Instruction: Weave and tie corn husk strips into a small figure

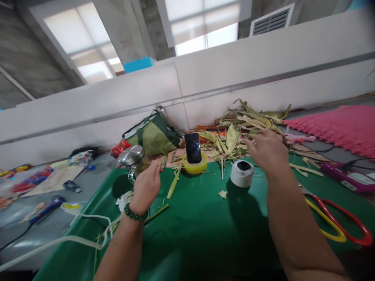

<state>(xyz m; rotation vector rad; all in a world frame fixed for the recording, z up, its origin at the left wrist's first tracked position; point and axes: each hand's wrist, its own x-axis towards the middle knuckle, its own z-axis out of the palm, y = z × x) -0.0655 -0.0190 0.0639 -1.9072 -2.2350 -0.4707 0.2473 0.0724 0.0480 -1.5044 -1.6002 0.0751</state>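
My left hand hovers over the green mat, fingers curled loosely, beside a glass jar with a metal lid; whether it holds anything is hidden. A green bead bracelet circles that wrist. My right hand reaches out with fingers spread toward a pile of dried corn husks, just above a white tape roll. A black phone stands upright in a yellow tape roll between the hands.
Red and yellow handled scissors lie at the right. A pink knitted piece and a purple tool sit further right. A green bag leans on the white wall. White cord and clutter cover the grey table at left.
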